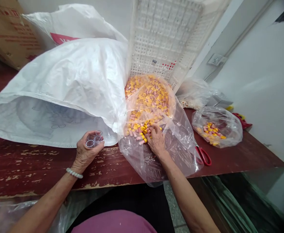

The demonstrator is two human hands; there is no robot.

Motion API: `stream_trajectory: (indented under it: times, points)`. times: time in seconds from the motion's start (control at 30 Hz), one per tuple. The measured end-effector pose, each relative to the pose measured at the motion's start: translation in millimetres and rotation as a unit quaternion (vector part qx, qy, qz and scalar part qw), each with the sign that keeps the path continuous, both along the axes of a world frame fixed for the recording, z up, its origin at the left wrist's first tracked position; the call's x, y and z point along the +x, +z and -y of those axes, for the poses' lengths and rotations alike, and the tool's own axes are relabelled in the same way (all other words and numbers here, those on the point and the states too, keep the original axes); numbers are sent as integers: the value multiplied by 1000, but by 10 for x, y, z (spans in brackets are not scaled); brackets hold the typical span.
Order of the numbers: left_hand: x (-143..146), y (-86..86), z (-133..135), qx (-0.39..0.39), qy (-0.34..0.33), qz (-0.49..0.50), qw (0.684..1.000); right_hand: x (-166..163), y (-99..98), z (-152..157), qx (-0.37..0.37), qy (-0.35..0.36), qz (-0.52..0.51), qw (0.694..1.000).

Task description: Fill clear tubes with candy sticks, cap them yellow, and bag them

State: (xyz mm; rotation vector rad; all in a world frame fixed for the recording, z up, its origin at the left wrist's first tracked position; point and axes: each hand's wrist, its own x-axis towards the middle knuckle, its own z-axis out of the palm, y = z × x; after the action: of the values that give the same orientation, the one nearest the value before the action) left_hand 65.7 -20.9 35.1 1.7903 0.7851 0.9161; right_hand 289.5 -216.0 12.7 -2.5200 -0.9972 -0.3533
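Observation:
My left hand [87, 149] is closed around several small clear plastic cups [94, 139], held just in front of the mouth of a big white woven sack [66, 84]. My right hand [155, 139] reaches inside a large clear plastic bag [171, 145] and its fingers curl into a heap of small yellow and pink pieces [148, 100]. What those fingers pinch is hidden among the pieces. A pale bead bracelet [74, 173] circles my left wrist.
The worn dark red table [35, 165] carries a white plastic crate [168, 38] standing on edge behind the bag. A smaller clear bag of pieces [216, 127] lies at right, red-handled scissors [203, 155] beside it. A cardboard box [8, 32] stands at back left.

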Motion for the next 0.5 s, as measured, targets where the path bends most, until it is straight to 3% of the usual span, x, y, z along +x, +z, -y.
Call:
stream_trajectory:
  times: [0.13, 0.3, 0.5]
  points:
    - [-137, 131, 206, -94, -49, 37, 994, -36, -34, 128, 49, 46, -10, 998]
    - [-249, 128, 403, -153, -102, 43, 982, -168, -103, 426, 97, 50, -8, 994]
    - [-238, 146, 592, -166, -150, 32, 974, -202, -133, 509, 60, 43, -5, 997]
